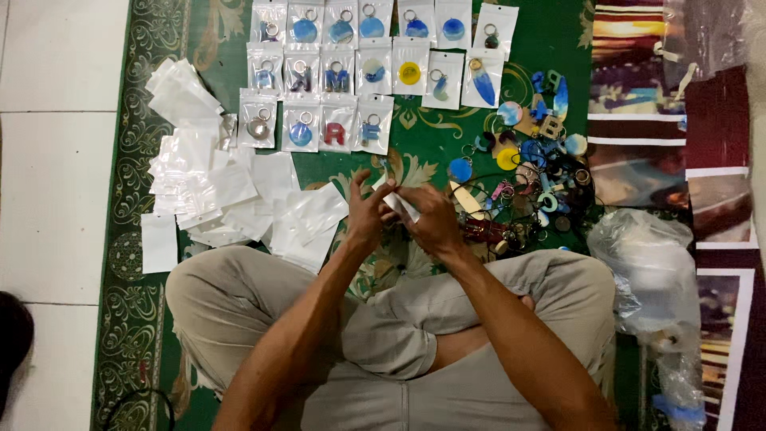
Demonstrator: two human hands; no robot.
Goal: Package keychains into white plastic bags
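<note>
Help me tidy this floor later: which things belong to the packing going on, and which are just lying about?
In use:
left hand and right hand, both on a small white pouch
empty pouches
loose keychains
packed keychains

Lying about:
clear plastic bag
printed sheets
dark object on the tiles

small white plastic pouch (pixel 400 204): mostly being covered by the left hand (pixel 367 215) and right hand (pixel 431 219); its contents are not showing.
fingers (pixel 381 209): tips overlapping each other, so the grip itself is staying unclear.
top row of clear packaged keychains (pixel 375 20): being cut off by the upper edge.
dark rounded object (pixel 12 343): running off the left edge, unidentifiable.
tangled heap of loose colourful keychains (pixel 527 175): single pieces too small to be telling apart.
crumpled clear plastic bag (pixel 646 271): contents blurring.
</note>
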